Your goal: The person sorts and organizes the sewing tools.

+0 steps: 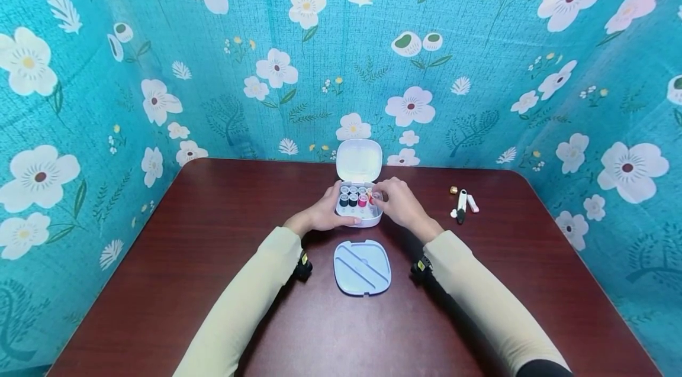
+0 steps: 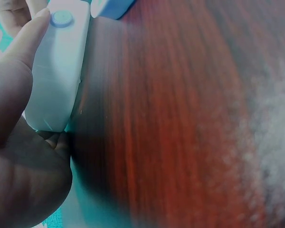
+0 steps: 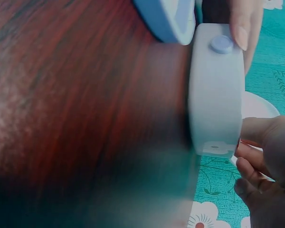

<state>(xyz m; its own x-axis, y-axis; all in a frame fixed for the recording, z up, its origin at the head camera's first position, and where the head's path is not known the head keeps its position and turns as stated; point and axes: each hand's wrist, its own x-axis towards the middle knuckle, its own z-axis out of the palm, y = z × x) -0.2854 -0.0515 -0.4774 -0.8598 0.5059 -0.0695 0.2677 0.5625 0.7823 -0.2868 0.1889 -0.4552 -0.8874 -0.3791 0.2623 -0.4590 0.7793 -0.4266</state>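
A white sewing box [image 1: 358, 222] stands at the far middle of the table with its lid [image 1: 359, 159] raised. Inside are two rows of thread spools, among them black spools [image 1: 348, 200] and a pink spool [image 1: 363, 200]. My left hand [image 1: 322, 212] grips the box's left side, its thumb along the front wall near the round button [image 2: 61, 18]. At the box's right end, the fingers of my right hand [image 1: 401, 202] pinch a clear-topped spool [image 1: 376, 195] in the last column. In the right wrist view those fingers are partly hidden behind the box.
A light blue tray insert [image 1: 362, 268] lies flat in front of the box, between my forearms. To the right are a gold thimble [image 1: 453, 190], a slim black-and-white tool [image 1: 462, 206], a small white piece [image 1: 473, 203] and a white round bit [image 1: 453, 213]. Behind the table hangs a flowered curtain [image 1: 229, 69].
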